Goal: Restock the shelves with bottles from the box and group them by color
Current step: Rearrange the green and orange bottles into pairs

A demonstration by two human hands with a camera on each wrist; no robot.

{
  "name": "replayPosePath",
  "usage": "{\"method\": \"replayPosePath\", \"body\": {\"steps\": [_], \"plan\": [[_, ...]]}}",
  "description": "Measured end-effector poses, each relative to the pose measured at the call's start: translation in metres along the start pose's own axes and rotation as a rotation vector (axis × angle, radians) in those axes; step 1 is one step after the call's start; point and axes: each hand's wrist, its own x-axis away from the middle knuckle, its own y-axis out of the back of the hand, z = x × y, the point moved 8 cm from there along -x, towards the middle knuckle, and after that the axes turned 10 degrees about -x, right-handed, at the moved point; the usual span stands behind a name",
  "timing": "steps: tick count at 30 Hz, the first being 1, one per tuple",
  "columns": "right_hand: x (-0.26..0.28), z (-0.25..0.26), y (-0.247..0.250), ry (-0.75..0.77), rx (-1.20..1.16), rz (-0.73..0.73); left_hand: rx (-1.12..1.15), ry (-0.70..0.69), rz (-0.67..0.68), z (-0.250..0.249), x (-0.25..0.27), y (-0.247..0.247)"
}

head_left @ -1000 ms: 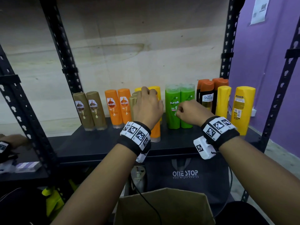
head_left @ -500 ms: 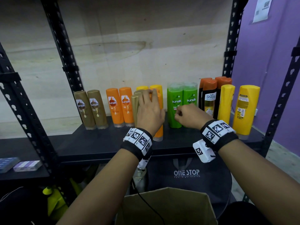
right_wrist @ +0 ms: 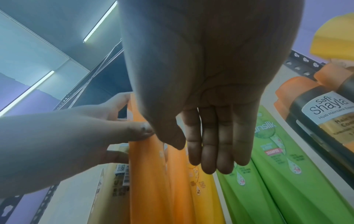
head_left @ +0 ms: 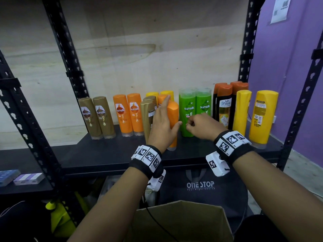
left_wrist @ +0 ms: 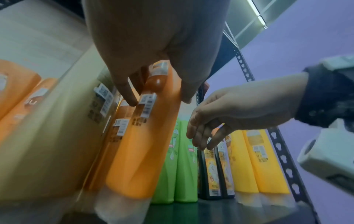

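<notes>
Left hand (head_left: 163, 125) rests against the front orange plastic bottle (head_left: 173, 123) on the black metal shelf (head_left: 108, 152). Fingers are nearly straight and lie along the bottle's left side, thumb on its right side near the green pair; the bottle sits loosely between them, not clenched. The left wrist view shows the same: fingertips (left_wrist: 132, 100) on the bottle's label side, thumb on the opposite edge, bottle upright with its clear cap down on the shelf.

Right hand (head_left: 201, 125) hovers just beside it, in front of the two green Sunsilk bottles (head_left: 194, 110). Its fingers hang loosely curled and hold nothing. No contact with the green bottles can be confirmed.

Shelf row, left to right: two brown Sunsilk bottles (head_left: 96, 117); two orange Sunsilk bottles (head_left: 128, 114); a cluster of two more brown bottles (head_left: 147, 112), a second orange bottle behind the front one, and two small yellow bottles (head_left: 160, 94) at the back; the green pair; dark Safi Shayla bottles with orange caps (head_left: 225, 105); two tall yellow bottles (head_left: 253, 114) at the right end.

Open brown cardboard box (head_left: 180, 222) stands below the shelf, at the person's front. Its contents are not visible.
</notes>
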Motion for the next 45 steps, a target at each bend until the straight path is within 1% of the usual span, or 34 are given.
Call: {"method": "replayPosePath", "body": {"steps": [4,8,11,13,18,24,28,33,35,38,42,45], "plan": [[-0.001,0.001,0.000,-0.006,0.002,-0.004,0.107,0.055,-0.031,0.010,0.007,0.011],[-0.009,0.018,-0.001,0.008,-0.020,-0.062,0.212,0.085,-0.098,0.022,0.013,0.042],[-0.020,0.037,-0.002,0.050,-0.090,-0.154,0.194,0.109,-0.101,0.031,0.013,0.064],[-0.028,0.044,-0.006,0.044,-0.148,-0.197,0.175,0.108,-0.116,0.036,0.013,0.077],[-0.049,0.051,-0.013,0.021,-0.285,-0.210,0.134,0.113,-0.149,0.054,0.015,0.097],[-0.074,0.058,-0.031,0.072,-0.313,-0.141,0.127,0.132,-0.153,0.070,0.019,0.099],[-0.075,0.055,-0.035,0.092,-0.351,-0.216,0.122,0.130,-0.154,0.072,0.018,0.098],[-0.068,0.052,-0.036,0.090,-0.338,-0.297,0.128,0.129,-0.144,0.071,0.017,0.094],[-0.065,0.049,-0.034,0.102,-0.375,-0.324,0.129,0.136,-0.134,0.070,0.018,0.092],[-0.057,0.044,-0.028,0.129,-0.439,-0.358,0.140,0.129,-0.118,0.063,0.018,0.090],[-0.046,0.038,-0.020,0.163,-0.451,-0.380,0.137,0.084,-0.118,0.048,0.015,0.084],[-0.035,0.027,-0.009,0.142,-0.502,-0.415,0.172,0.081,-0.098,0.037,0.011,0.073]]}}
